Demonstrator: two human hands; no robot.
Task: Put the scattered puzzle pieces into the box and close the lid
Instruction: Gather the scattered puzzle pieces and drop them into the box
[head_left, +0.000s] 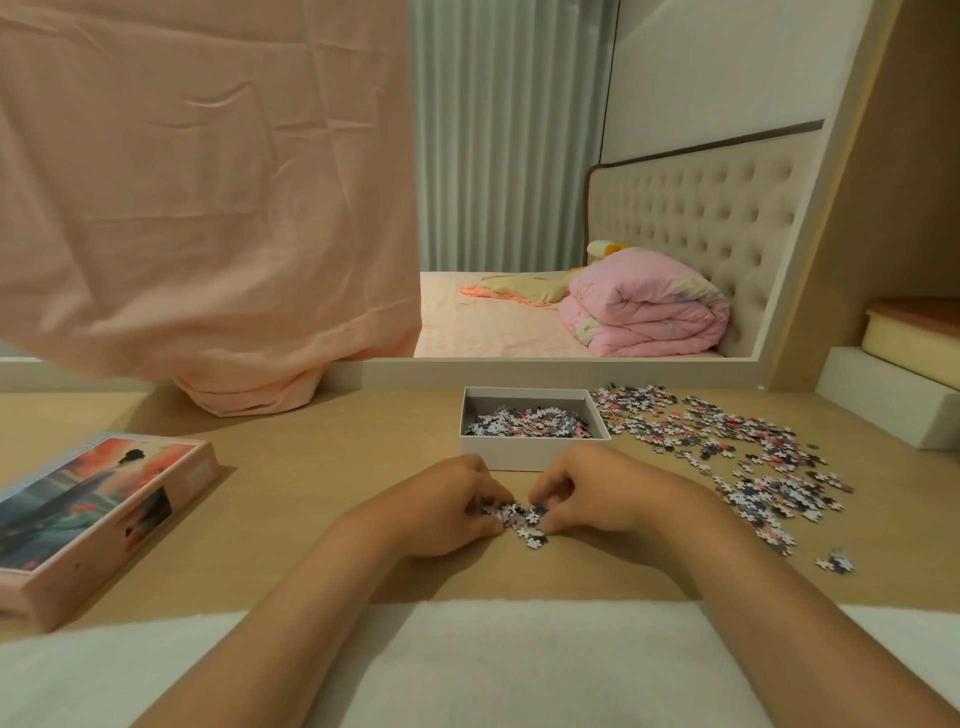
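Hands (447, 506) (587, 493) perhaps around pieces (525, 520); box (524, 457) crosswise.

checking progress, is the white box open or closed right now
Open. The white box is uncovered; pieces show inside, and the lid lies apart to its left.

The box (533, 452) is set at the table's (311, 499) middle, with some pieces inside; scattered pieces (737, 441) are spread to its right (reaching forward), and the lid (88, 519) is laid far left.

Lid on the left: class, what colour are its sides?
The lid has pink sides; the head view shows it best.
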